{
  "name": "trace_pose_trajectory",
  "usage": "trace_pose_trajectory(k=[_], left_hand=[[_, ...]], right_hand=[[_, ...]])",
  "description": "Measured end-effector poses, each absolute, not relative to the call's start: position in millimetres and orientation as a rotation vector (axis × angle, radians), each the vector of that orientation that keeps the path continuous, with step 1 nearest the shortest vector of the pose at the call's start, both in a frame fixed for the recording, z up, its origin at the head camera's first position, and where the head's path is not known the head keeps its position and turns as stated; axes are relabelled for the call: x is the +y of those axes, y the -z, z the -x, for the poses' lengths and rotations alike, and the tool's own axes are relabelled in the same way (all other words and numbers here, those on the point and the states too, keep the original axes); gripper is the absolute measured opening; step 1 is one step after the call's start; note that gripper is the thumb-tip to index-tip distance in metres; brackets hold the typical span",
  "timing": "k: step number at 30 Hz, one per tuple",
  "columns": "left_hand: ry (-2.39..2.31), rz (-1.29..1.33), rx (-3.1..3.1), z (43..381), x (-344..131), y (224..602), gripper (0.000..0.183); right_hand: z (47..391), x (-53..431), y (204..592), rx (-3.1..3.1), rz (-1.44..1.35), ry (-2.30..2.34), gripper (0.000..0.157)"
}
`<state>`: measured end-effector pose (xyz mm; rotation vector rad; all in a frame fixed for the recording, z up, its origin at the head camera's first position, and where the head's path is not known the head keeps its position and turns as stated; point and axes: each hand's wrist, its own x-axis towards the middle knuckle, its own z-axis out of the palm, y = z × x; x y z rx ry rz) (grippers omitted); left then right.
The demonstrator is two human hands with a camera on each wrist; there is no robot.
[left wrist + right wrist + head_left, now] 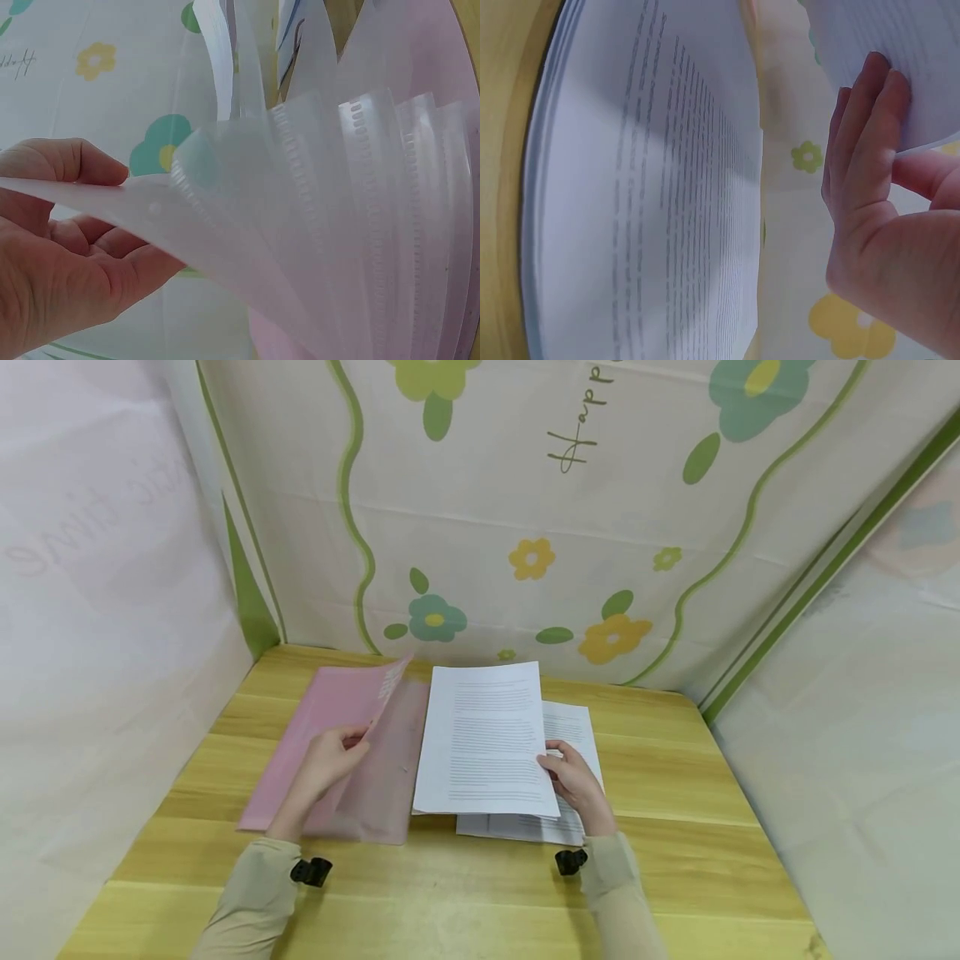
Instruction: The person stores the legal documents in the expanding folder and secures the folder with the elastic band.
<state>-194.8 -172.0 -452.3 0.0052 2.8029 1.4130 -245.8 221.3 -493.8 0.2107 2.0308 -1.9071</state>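
Note:
A pink folder [300, 752] with clear plastic sleeves [367, 217] lies open at the left of the table. My left hand [335, 758] pinches the edge of its cover, which stands raised; the sleeves fan out beside it in the left wrist view. Between thumb and fingers, my right hand [576, 779] holds the right edge of some printed sheets [491, 739], lifted beside the folder. Below and partly behind them, a stack of printed paper [652, 210] rests on the table. How many sheets the right hand holds cannot be told.
The wooden table [667, 877] has a patterned cloth wall [465, 510] along its back edge, and cloth also hangs at both sides. A black band mount [311, 872] sits on the left wrist, another black mount [572, 862] on the right.

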Motion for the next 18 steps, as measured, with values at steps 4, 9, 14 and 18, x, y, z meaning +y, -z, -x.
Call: trace_pose_trajectory(k=[4,9,14,18], left_hand=[[-1.416,-0.007,2.797,194,-173,452,0.046],[-1.415,0.0,2.787,194,-174,452,0.046],[-1.418,0.023,2.789,194,-174,452,0.047],[-1.435,0.029,2.788,194,-174,452,0.047]], right_hand=[[247,215,494,2.02,-0.191,1.904,0.032],[247,208,494,2.002,-0.181,1.909,0.031],[247,200,495,2.007,-0.181,1.9,0.033],[248,195,498,2.003,-0.171,1.91,0.034]])
